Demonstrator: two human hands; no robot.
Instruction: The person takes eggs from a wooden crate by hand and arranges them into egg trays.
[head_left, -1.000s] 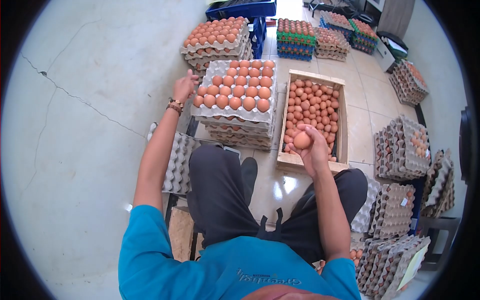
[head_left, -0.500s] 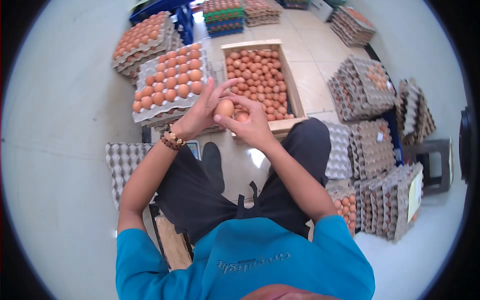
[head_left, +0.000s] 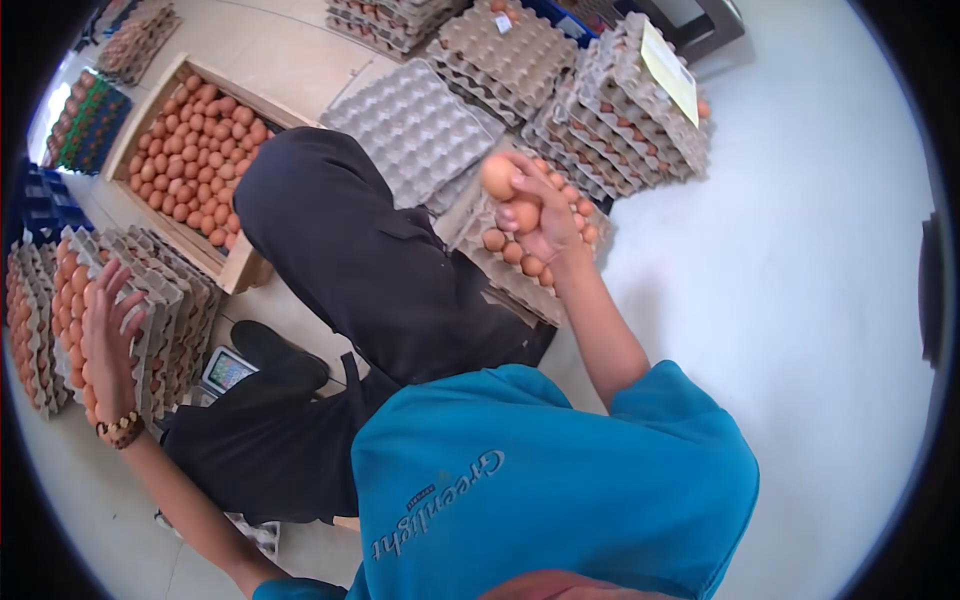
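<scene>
Two eggs (head_left: 498, 176) are grasped in the fingers of the right hand (head_left: 550, 222), over a tray (head_left: 515, 283) where others are already seated. The left hand (head_left: 110, 335) is spread, released, by stacked trays (head_left: 152, 318) bearing eggs; whether any are touched cannot be told. Many loose eggs (head_left: 195, 155) are left in the wooden crate (head_left: 244, 270).

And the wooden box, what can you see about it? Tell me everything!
The box looks made of plain, pale wooden boards. It is rectangular, with low sides and an open top, and it rests on the tiled floor. Lots of loose brown eggs are heaped inside it. A knee hides part of its right side; I can't tell whether they touch.
</scene>
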